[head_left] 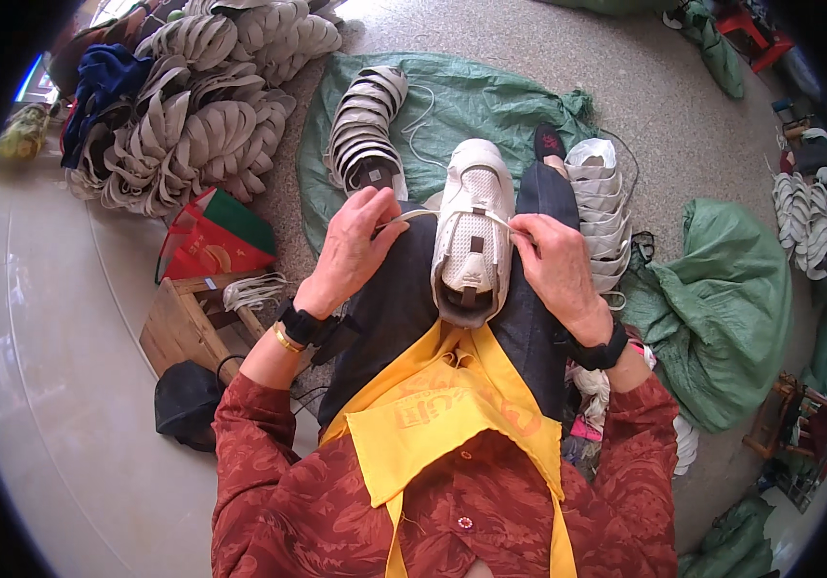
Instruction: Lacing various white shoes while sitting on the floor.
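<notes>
The speckled floor [567, 58] carries a spread green sheet [490, 101] with a stack of pale uppers [365, 120] on it. A big heap of uppers [211, 96] lies to the left, beside a red bag [216, 241], a wooden stool [187, 323] and green sacks [721, 308].

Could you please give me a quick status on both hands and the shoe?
Left hand and right hand each pinch the white lace. White shoe rests on the lap. Nothing in the way.

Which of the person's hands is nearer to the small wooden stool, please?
Left. The left hand is just up-right of the wooden stool; the right hand lies beyond the white shoe.
</notes>
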`<action>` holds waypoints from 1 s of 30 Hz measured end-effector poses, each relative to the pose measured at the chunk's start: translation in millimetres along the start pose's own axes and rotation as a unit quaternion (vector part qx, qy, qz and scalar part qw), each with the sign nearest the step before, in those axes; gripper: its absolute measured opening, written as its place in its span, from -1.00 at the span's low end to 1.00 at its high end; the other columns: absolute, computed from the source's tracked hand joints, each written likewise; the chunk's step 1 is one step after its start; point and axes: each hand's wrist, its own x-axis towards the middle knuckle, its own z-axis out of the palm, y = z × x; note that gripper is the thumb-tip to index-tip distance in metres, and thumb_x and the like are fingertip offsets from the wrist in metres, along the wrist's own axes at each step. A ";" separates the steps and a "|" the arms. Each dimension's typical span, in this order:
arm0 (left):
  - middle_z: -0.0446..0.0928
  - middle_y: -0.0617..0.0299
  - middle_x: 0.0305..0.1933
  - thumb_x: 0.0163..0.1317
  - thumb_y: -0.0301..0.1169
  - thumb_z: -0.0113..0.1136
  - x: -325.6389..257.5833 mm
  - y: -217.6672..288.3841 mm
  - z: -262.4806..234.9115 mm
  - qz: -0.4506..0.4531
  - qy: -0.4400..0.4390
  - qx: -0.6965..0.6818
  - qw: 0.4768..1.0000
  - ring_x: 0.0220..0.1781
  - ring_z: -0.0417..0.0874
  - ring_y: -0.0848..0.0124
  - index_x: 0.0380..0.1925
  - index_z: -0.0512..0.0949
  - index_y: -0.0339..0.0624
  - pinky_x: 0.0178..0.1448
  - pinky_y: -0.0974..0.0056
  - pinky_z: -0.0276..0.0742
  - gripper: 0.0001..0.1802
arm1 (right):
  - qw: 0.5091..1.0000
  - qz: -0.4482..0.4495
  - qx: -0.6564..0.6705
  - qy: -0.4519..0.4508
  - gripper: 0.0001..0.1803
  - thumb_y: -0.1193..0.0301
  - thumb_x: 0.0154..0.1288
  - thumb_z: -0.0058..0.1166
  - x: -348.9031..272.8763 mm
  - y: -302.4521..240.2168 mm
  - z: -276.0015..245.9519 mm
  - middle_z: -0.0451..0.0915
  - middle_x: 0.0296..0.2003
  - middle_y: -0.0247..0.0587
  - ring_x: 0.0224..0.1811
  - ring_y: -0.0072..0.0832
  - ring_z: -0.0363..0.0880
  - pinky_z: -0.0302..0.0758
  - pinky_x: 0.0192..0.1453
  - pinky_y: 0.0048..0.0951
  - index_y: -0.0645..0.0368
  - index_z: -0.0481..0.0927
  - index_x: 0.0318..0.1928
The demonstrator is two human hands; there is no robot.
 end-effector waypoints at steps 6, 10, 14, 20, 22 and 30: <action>0.44 0.03 -0.32 0.24 -0.57 0.22 9.0 3.2 0.4 0.080 0.009 0.096 0.992 -0.23 0.53 0.04 -0.32 0.38 -0.29 -0.18 0.06 0.50 -0.83 | 1.000 0.004 -0.010 0.003 -0.92 0.53 0.33 0.18 -1.8 1.0 0.1 0.68 -0.28 -0.02 -0.21 -0.03 0.69 0.61 -0.14 -0.12 0.23 0.64 -0.19; 0.47 -0.02 -0.30 0.30 -0.56 0.16 10.2 7.6 -2.2 0.074 -0.002 0.138 0.988 -0.23 0.57 -0.05 -0.27 0.37 -0.27 -0.19 -0.01 0.51 -0.86 | 1.000 -0.001 -0.004 0.004 -0.93 0.54 0.33 0.18 -5.5 1.6 -4.1 0.67 -0.31 0.00 -0.21 -0.02 0.68 0.59 -0.15 -0.12 0.25 0.64 -0.20; 0.50 -0.07 -0.29 0.33 -0.55 0.12 6.1 11.5 -5.7 0.019 -0.035 0.131 0.991 -0.23 0.60 -0.12 -0.23 0.38 -0.26 -0.19 -0.06 0.53 -0.89 | 1.000 0.018 0.011 0.004 -0.93 0.56 0.34 0.18 -11.0 -0.6 -13.1 0.66 -0.32 0.03 -0.22 0.01 0.67 0.58 -0.15 -0.13 0.27 0.63 -0.20; 0.49 -0.08 -0.30 0.33 -0.58 0.10 -6.4 7.0 -20.6 0.020 -0.015 0.148 0.989 -0.22 0.61 -0.12 -0.22 0.40 -0.26 -0.18 -0.05 0.54 -0.91 | 0.999 0.021 -0.021 0.022 -0.91 0.56 0.34 0.18 -29.3 5.8 -32.0 0.66 -0.31 0.03 -0.22 0.01 0.67 0.57 -0.14 -0.13 0.28 0.64 -0.17; 0.49 -0.09 -0.30 0.33 -0.59 0.10 -15.3 -5.4 -27.4 0.012 -0.008 0.169 0.986 -0.22 0.61 -0.11 -0.23 0.41 -0.26 -0.17 -0.03 0.55 -0.92 | 0.998 0.025 -0.041 0.036 -0.90 0.55 0.34 0.18 -37.4 14.4 -41.1 0.68 -0.31 0.02 -0.23 -0.01 0.68 0.58 -0.14 -0.15 0.29 0.67 -0.16; 0.52 -0.14 -0.28 0.34 -0.60 0.11 -61.0 -88.2 -89.4 -0.076 0.096 0.269 0.955 -0.18 0.61 -0.15 -0.26 0.41 -0.30 -0.14 -0.10 0.54 -0.93 | 0.975 0.216 0.050 0.015 -0.88 0.56 0.34 0.18 -94.2 75.0 -77.7 0.67 -0.43 -0.12 -0.50 -0.49 0.65 0.53 -0.39 -0.38 0.33 0.70 -0.16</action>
